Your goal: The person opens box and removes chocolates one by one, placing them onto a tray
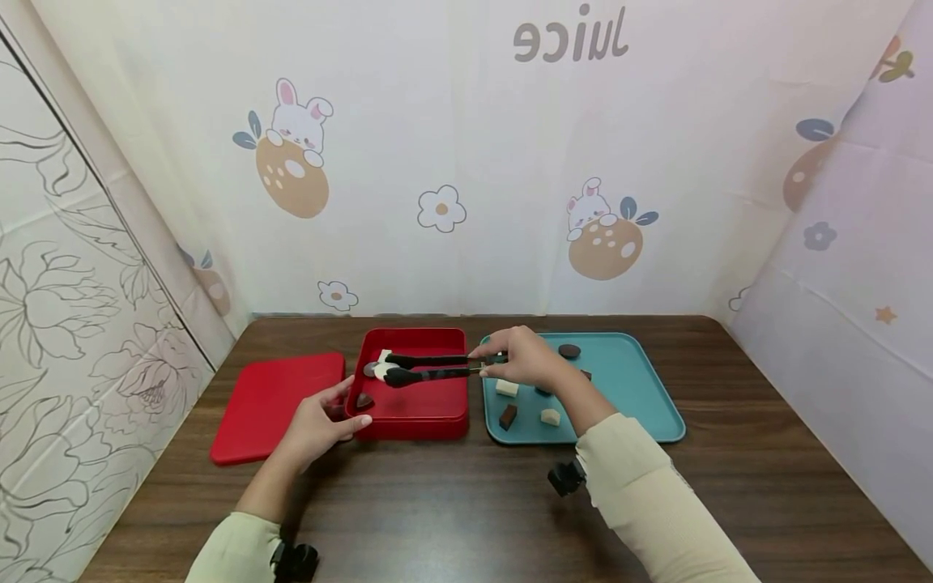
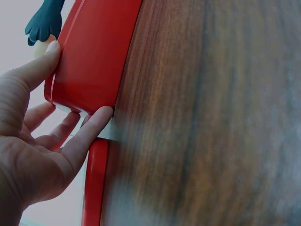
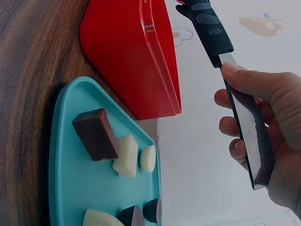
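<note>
My right hand (image 1: 521, 356) grips metal tongs (image 3: 247, 122) with black paw-shaped ends, reaching left over the red box (image 1: 423, 429). At the tongs' tips is a cream-white chocolate piece (image 1: 382, 372), low over the left side of the box. Inside the box, a brown chocolate (image 1: 364, 401) lies near the left wall and another white piece (image 1: 385, 355) shows behind the tongs. My left hand (image 1: 321, 425) holds the box's near left corner, thumb at the rim and fingers against the side wall.
A teal tray (image 1: 641, 405) to the right carries several brown and white chocolates, among them a dark brown block (image 3: 96, 134). The flat red lid (image 1: 284, 405) lies left of the box on the wooden table (image 1: 437, 510). A printed curtain (image 1: 466, 267) hangs behind.
</note>
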Tool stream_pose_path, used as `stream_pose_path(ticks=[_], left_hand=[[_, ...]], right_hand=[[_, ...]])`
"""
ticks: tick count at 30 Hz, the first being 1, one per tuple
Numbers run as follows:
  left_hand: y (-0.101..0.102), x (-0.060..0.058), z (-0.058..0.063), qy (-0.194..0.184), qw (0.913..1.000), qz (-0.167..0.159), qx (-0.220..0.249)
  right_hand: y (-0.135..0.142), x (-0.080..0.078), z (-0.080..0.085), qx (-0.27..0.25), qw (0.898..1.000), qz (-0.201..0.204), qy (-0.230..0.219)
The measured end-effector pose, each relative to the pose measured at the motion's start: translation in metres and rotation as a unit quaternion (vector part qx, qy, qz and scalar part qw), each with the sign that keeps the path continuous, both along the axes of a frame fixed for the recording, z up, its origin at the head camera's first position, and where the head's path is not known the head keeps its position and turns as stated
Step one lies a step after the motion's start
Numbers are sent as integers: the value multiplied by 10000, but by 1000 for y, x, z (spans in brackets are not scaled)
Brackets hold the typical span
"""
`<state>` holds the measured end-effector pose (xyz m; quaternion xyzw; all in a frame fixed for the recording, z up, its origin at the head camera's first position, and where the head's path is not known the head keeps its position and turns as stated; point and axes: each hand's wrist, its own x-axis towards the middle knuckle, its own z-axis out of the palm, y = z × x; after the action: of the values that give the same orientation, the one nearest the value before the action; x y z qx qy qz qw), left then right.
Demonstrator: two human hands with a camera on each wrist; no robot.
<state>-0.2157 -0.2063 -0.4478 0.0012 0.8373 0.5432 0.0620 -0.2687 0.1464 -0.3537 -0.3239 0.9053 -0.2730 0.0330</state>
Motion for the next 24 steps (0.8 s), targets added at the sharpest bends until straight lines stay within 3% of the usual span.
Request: stream_pose_path(ticks=[10, 24], left_hand=[[1, 1, 0, -47, 10000, -30, 14], [1, 0, 2, -71, 10000, 4, -19]], right_hand=[[23, 9, -7, -193, 9995, -29, 243], [49, 23, -8, -799, 9955, -478, 202]])
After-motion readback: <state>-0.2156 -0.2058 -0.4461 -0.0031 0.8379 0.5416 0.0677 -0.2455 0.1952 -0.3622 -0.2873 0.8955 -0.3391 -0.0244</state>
